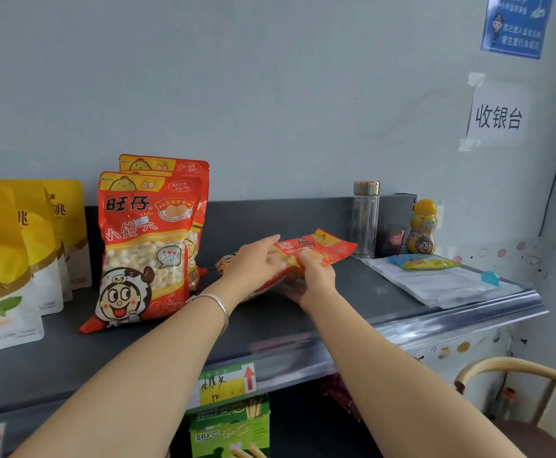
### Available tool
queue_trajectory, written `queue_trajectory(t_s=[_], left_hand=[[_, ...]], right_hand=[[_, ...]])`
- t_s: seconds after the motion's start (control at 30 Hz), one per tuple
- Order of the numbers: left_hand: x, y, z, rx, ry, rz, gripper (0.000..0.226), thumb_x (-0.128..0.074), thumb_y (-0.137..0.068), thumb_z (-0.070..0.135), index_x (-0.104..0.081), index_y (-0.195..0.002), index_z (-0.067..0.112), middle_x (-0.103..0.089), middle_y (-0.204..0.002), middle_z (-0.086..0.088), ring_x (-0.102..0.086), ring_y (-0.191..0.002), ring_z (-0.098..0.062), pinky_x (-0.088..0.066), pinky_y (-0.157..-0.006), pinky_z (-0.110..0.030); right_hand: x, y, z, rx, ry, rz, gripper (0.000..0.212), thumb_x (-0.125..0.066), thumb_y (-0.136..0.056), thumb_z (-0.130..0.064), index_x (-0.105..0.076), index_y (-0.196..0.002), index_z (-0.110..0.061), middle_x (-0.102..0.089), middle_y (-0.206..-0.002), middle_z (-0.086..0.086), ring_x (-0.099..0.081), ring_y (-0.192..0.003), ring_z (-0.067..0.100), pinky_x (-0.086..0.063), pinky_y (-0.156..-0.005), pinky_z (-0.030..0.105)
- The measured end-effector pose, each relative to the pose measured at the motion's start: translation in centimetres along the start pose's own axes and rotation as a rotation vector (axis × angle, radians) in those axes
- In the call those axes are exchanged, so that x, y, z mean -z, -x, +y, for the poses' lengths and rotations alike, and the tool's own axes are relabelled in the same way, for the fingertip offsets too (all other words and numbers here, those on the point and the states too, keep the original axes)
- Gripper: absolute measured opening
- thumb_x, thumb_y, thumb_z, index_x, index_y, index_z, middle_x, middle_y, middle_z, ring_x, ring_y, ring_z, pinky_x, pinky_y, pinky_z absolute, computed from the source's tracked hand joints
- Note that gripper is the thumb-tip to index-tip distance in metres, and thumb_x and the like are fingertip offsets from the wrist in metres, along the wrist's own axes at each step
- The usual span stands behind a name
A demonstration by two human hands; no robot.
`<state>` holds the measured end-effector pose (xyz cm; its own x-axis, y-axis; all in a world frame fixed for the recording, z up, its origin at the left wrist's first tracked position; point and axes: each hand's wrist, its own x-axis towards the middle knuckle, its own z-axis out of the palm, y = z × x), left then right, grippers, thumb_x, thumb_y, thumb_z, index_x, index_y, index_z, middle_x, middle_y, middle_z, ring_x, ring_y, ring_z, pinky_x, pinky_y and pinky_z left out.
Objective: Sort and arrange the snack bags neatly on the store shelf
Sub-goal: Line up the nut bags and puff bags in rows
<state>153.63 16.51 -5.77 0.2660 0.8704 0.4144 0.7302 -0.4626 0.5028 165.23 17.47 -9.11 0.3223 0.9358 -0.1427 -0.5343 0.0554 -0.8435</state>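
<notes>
On the dark grey shelf (303, 223), both hands grasp a lying red snack bag (328, 246).
Right hand (314, 276) fingers curl over the bag's near edge, pinching the glossy crinkled film; the left hand (255, 261) grips its lower end, index finger stretched out straight, with a thin silver bracelet (221, 305) on the wrist. Just left, two matching red bags (144, 246) stand upright, one behind the other, pale round puffs showing through clear windows. Farther left stand yellow-and-white pouches (15, 246). Right of the hands are a clear glass bottle (365, 219) with a metal cap and a yellow jar (422, 226), against a plain pale wall (270, 94).
</notes>
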Motion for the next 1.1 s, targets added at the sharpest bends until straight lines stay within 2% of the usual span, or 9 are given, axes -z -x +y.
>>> queue_trajectory(t_s=[0.17,0.27,0.33,0.43,0.57,0.7,0.83,1.0,1.1], left_hand=[[0.9,0.1,-1.4,0.002,0.129,0.06,0.046,-0.048,-0.098,0.027,-0.04,-0.142,0.019,-0.045,-0.143,-0.004,-0.042,-0.131,-0.021,-0.035,-0.104,-0.033],[1.3,0.4,-1.0,0.003,0.112,0.054,0.053,-0.051,-0.096,0.028,-0.033,-0.145,0.019,-0.036,-0.148,-0.007,-0.036,-0.136,-0.023,-0.032,-0.107,-0.035],[1.6,0.5,-0.7,0.013,0.122,0.043,0.057,-0.05,-0.096,0.031,-0.029,-0.147,0.02,-0.032,-0.151,-0.007,-0.034,-0.137,-0.024,-0.032,-0.108,-0.037],[2.3,1.0,0.1,0.033,0.226,0.027,0.062,-0.051,-0.095,0.039,-0.025,-0.148,0.022,-0.033,-0.15,-0.005,-0.036,-0.136,-0.024,-0.033,-0.106,-0.037],[4.0,2.2,0.3,0.061,0.485,0.005,0.074,-0.062,-0.087,0.043,-0.023,-0.147,0.026,-0.048,-0.135,0.005,-0.045,-0.127,-0.016,-0.035,-0.097,-0.03],[6.6,4.7,-1.3,0.036,0.488,0.137,0.086,-0.065,-0.085,0.04,-0.011,-0.15,0.027,-0.037,-0.125,0.017,-0.035,-0.12,-0.003,-0.03,-0.098,-0.027],[8.8,7.2,-4.6,0.082,0.461,0.357,0.083,-0.059,-0.087,0.046,-0.007,-0.15,0.031,-0.029,-0.152,0.007,-0.032,-0.133,-0.011,-0.031,-0.107,-0.038],[10.6,9.9,-9.7,0.21,0.341,0.569,0.082,-0.052,-0.083,0.064,-0.015,-0.148,0.032,-0.046,-0.14,0.003,-0.046,-0.127,-0.021,-0.041,-0.104,-0.049],[10.2,10.3,-12.5,0.281,0.276,0.519,0.099,-0.041,-0.066,0.089,-0.015,-0.146,0.037,-0.045,-0.141,0.004,-0.042,-0.131,-0.022,-0.038,-0.104,-0.054]], right_hand=[[-0.6,-0.9,-0.6,0.143,-0.028,0.186,0.016,-0.066,-0.088,-0.031,-0.052,-0.093,-0.024,-0.063,-0.107,0.008,-0.063,-0.097,0.031,-0.056,-0.083,0.051],[-0.3,0.1,-2.3,0.257,-0.064,0.269,0.02,-0.063,-0.09,-0.033,-0.049,-0.098,-0.022,-0.055,-0.089,-0.002,-0.059,-0.093,0.024,-0.053,-0.087,0.042],[0.1,0.5,-3.2,0.29,-0.096,0.268,0.029,-0.062,-0.089,-0.039,-0.054,-0.107,-0.017,-0.06,-0.097,0.0,-0.062,-0.092,0.023,-0.054,-0.083,0.041],[0.0,1.3,-3.7,0.253,-0.104,0.17,0.043,-0.062,-0.088,-0.046,-0.058,-0.12,-0.017,-0.068,-0.11,0.006,-0.068,-0.094,0.026,-0.057,-0.085,0.048],[-1.5,2.8,-3.5,0.268,-0.094,0.008,0.036,-0.061,-0.092,-0.042,-0.059,-0.118,-0.016,-0.07,-0.103,0.007,-0.07,-0.091,0.028,-0.057,-0.083,0.047],[-4.5,4.9,-2.2,0.282,-0.031,-0.142,0.032,-0.058,-0.093,-0.042,-0.06,-0.112,-0.016,-0.071,-0.098,0.005,-0.071,-0.086,0.025,-0.058,-0.078,0.041],[-8.3,7.0,0.1,0.307,0.083,-0.304,0.023,-0.057,-0.094,-0.042,-0.062,-0.099,-0.02,-0.072,-0.096,0.006,-0.072,-0.086,0.025,-0.059,-0.079,0.041],[-12.6,9.7,3.2,0.524,0.413,-0.405,0.031,-0.058,-0.091,-0.047,-0.058,-0.112,-0.023,-0.067,-0.107,-0.005,-0.066,-0.102,0.017,-0.054,-0.092,0.041],[-13.5,9.9,4.6,0.597,0.597,-0.355,0.046,-0.06,-0.089,-0.047,-0.05,-0.126,-0.02,-0.063,-0.116,-0.004,-0.061,-0.11,0.02,-0.051,-0.091,0.04]])
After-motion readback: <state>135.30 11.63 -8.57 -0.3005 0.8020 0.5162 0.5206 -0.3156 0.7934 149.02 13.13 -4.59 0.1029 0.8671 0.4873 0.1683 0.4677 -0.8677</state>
